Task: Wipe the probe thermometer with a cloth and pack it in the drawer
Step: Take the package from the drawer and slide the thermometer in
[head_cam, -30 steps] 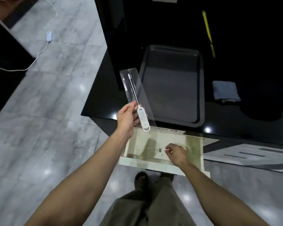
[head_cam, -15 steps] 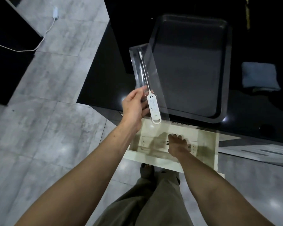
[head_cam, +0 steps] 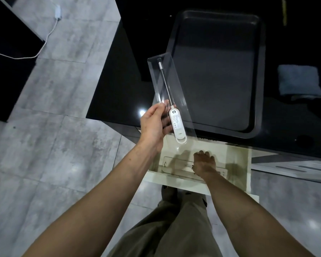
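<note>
A glossy black worktop (head_cam: 119, 86) fills the upper middle of the view, its near edge running just above an open drawer (head_cam: 247, 169). A dark baking tray (head_cam: 220, 75) lies on the worktop, its near rim almost at that near edge. Towards the worktop's right side, well apart from the tray, sits a folded blue-grey cloth (head_cam: 300, 80). The pale drawer is pulled out below the near edge, and a flat white packaging insert (head_cam: 176, 165) lies on its floor. Over the worktop's near edge, in front of the tray's near-left corner, a clear plastic sleeve (head_cam: 174, 93) is held up at a slant, and inside it sits the probe thermometer (head_cam: 178, 125) (white handle at the low end, thin metal probe running up to the far end). The left hand (head_cam: 154, 125) grasps the sleeve at its lower left side, thumb on top, fingers (head_cam: 166, 120) seen through the plastic beside the handle. The right hand (head_cam: 204, 162) is down in the drawer, knuckles up, resting on the insert; whether it grips anything I cannot tell.
</note>
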